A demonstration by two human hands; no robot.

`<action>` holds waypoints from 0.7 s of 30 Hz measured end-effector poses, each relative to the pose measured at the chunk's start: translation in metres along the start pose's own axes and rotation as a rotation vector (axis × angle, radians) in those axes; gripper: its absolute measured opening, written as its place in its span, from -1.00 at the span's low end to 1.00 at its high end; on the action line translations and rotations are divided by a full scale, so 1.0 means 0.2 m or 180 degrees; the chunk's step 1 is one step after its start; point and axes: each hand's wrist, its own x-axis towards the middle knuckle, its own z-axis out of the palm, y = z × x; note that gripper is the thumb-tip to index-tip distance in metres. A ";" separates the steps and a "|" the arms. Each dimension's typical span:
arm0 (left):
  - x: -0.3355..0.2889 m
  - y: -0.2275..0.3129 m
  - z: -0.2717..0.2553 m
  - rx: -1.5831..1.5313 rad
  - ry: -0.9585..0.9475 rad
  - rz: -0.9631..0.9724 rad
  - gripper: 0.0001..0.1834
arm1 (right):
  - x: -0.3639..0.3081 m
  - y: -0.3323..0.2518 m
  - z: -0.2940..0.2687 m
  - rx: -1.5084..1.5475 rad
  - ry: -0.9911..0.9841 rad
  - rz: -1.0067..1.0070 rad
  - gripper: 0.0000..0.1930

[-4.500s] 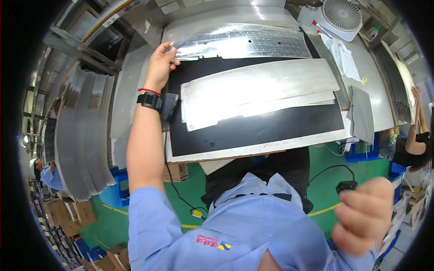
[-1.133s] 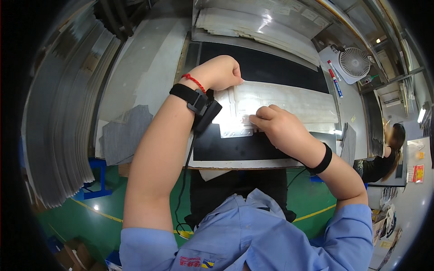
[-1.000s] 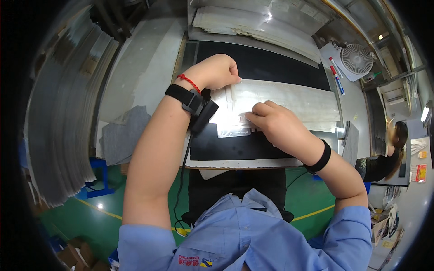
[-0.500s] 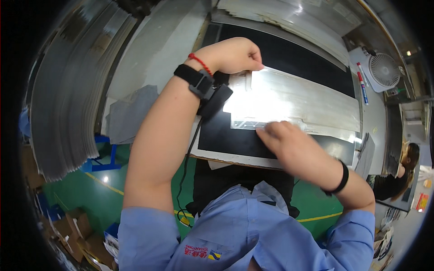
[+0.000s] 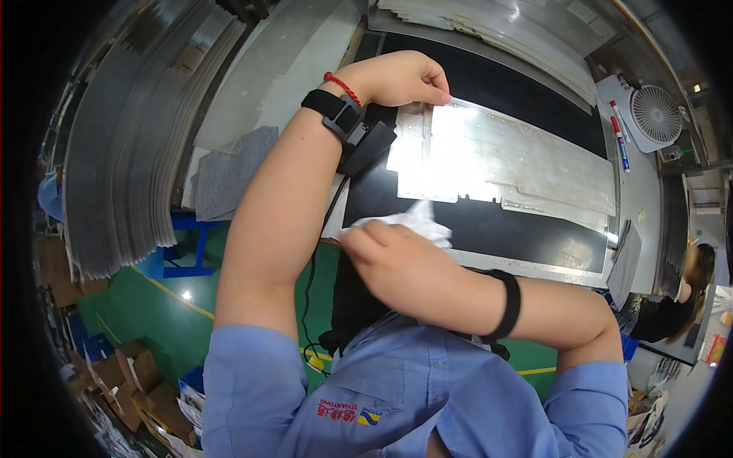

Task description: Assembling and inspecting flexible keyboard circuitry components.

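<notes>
A thin, shiny silver metal sheet [image 5: 534, 156] with cutouts along its near edge lies over a black mat on the workbench. Bright glare washes out its left part. My left hand [image 5: 412, 79] is closed at the sheet's far left edge, thumb and fingertips pinching it. My right hand [image 5: 401, 267] is nearer to me, off the sheet, over the bench's front edge. Its fingers are bunched round a crumpled white wipe [image 5: 418, 224], part of which sticks out beyond the knuckles; the fingertips are hidden.
The black mat [image 5: 473, 225] surrounds the sheet. Stacks of thin grey sheets [image 5: 114, 145] stand at far left, beside grey cloths [image 5: 233, 175]. At right are markers [image 5: 620, 141], a small white fan [image 5: 654, 116] and another grey cloth [image 5: 626, 256]. A person [image 5: 672, 305] sits far right.
My right hand has moved left and toward me, away from the sheet's near edge. The white wipe now shows in it. My left hand stays at the far edge.
</notes>
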 end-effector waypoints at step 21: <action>0.05 -0.06 -0.03 -0.1329 0.0622 -0.0307 -0.74 | -0.46 0.45 -0.72 0.0983 0.0487 0.0381 -0.44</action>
